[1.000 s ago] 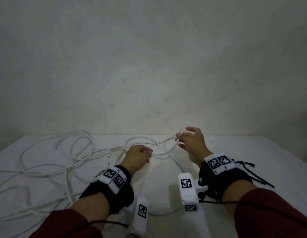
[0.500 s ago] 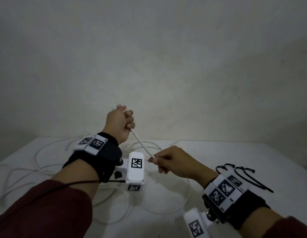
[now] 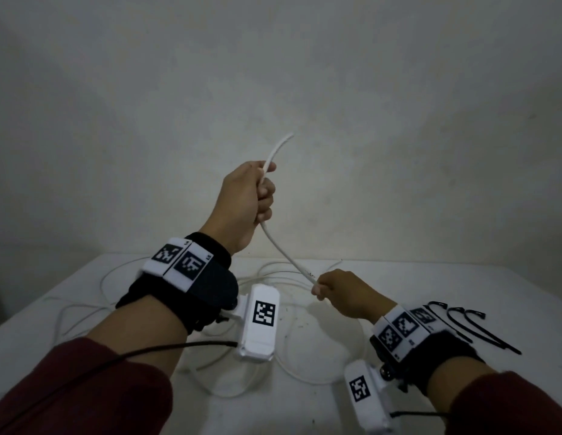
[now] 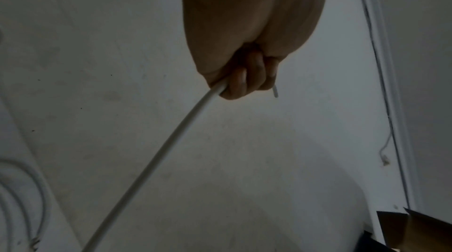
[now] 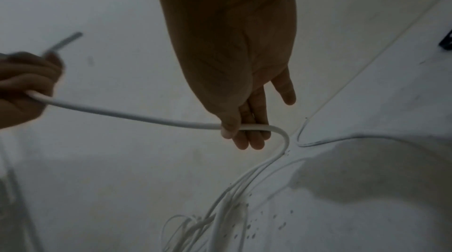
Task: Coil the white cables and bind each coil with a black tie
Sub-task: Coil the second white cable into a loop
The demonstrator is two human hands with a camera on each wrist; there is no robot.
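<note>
A white cable [image 3: 282, 251] runs taut between my two hands above the white table [image 3: 461, 287]. My left hand [image 3: 257, 196] is raised high and grips the cable in a fist [image 4: 240, 82], with the free end [image 3: 278, 149] sticking up past it. Lower and to the right, my right hand [image 3: 323, 287] pinches the same cable between thumb and fingers [image 5: 240, 134]. From there the cable bends down to a loose tangle of white cable [image 5: 220, 207] on the table. Several black ties [image 3: 468, 324] lie on the table to the right of my right wrist.
Loose white cable loops [image 3: 85, 312] spread over the left and middle of the table. A plain grey wall [image 3: 304, 73] stands right behind the table's far edge. A cardboard box corner [image 4: 420, 231] shows low in the left wrist view.
My left hand has lifted further up and to the right with the cable end. My right hand has held its pinch low over the table, so the span between them has lengthened.
</note>
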